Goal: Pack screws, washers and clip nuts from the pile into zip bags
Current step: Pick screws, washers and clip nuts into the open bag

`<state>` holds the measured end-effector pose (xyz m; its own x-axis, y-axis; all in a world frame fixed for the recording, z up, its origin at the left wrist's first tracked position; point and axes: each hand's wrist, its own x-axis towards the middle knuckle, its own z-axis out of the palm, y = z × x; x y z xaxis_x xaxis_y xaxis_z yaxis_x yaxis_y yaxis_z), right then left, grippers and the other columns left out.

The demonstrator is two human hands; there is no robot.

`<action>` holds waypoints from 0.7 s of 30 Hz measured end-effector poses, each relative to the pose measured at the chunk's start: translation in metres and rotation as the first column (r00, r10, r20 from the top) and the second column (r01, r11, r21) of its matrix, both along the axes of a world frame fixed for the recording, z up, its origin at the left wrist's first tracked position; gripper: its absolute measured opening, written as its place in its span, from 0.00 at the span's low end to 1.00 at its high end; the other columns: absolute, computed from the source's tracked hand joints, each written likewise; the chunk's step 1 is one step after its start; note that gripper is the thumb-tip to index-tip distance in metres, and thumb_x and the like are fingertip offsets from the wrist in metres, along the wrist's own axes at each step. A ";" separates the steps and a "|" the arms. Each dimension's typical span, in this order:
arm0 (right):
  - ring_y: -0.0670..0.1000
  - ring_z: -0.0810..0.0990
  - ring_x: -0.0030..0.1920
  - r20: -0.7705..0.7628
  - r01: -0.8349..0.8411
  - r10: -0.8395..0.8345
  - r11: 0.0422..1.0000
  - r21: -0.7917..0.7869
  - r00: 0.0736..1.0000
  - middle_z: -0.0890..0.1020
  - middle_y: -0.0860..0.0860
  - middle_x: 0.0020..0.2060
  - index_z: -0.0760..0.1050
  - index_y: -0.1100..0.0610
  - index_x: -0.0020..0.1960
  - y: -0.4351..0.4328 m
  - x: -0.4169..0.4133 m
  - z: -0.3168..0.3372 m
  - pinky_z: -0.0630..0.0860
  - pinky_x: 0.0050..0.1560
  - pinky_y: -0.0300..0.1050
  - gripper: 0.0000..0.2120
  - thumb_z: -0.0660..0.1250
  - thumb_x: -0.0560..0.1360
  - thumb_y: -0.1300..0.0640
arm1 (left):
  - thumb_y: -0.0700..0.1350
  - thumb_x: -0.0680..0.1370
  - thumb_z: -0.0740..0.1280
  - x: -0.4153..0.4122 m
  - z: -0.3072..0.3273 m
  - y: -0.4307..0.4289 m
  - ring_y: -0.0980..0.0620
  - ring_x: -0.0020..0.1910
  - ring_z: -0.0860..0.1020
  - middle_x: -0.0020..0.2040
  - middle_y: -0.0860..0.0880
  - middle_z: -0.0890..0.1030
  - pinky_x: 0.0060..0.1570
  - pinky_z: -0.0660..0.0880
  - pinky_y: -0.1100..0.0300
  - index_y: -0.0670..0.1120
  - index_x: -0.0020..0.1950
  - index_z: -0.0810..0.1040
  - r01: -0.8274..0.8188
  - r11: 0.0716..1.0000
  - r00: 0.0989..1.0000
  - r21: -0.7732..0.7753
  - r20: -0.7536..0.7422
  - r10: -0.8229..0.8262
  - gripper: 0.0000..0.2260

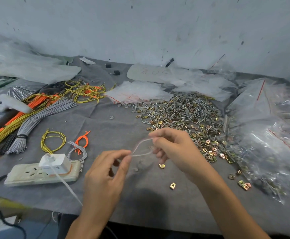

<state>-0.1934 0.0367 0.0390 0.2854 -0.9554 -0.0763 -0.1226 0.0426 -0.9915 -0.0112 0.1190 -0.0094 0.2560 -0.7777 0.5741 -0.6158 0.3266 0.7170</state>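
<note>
A small clear zip bag (141,149) with a red-lined mouth hangs between both hands above the grey cloth. My left hand (106,175) pinches its left corner. My right hand (173,147) pinches the right side, and the mouth gapes open. Grey washers show faintly inside the bag. The pile of screws, washers and brass clip nuts (184,114) spreads behind and to the right of my right hand. A stack of empty zip bags (137,92) lies at the pile's far left edge. Loose clip nuts (172,185) lie on the cloth near me.
Filled zip bags (268,135) heap up on the right. A white power strip with a charger (42,171) sits at the left front. Bundles of orange, yellow and grey wires (37,111) cover the left. A wall rises behind the table.
</note>
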 end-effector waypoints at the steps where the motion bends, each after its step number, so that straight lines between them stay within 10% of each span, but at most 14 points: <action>1: 0.50 0.77 0.32 0.052 -0.004 0.003 1.000 0.009 0.999 0.82 0.54 0.32 0.82 0.60 0.53 0.002 -0.004 0.007 0.77 0.31 0.42 0.09 0.65 0.79 0.66 | 0.53 0.79 0.67 -0.001 0.009 -0.002 0.56 0.41 0.78 0.46 0.59 0.80 0.41 0.73 0.62 0.54 0.51 0.82 0.008 1.000 1.000 -0.013 0.005 -0.008 0.06; 16: 0.50 0.80 0.32 0.377 0.036 -0.048 0.999 0.039 0.925 0.82 0.57 0.34 0.86 0.59 0.49 0.043 -0.065 0.054 0.79 0.32 0.41 0.09 0.72 0.73 0.55 | 0.51 0.79 0.68 -0.046 0.063 0.003 0.51 0.43 0.81 0.47 0.53 0.84 0.43 0.75 0.63 0.57 0.50 0.82 0.258 0.958 0.953 -0.124 -0.127 -0.273 0.04; 21: 0.42 0.73 0.34 -0.138 0.105 -0.158 0.938 -0.332 0.978 0.75 0.40 0.34 0.84 0.43 0.54 0.060 -0.090 0.049 0.71 0.36 0.39 0.16 0.69 0.73 0.36 | 0.50 0.78 0.68 -0.056 0.066 0.006 0.51 0.40 0.79 0.43 0.53 0.82 0.42 0.75 0.62 0.56 0.48 0.81 0.284 0.951 0.950 -0.125 -0.096 -0.296 0.03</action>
<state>-0.2835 0.0967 0.0883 0.1653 -0.9645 0.2062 -0.2960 -0.2479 -0.9224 -0.0672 0.1251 0.0564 0.0961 -0.7629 0.6393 -0.4006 0.5583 0.7265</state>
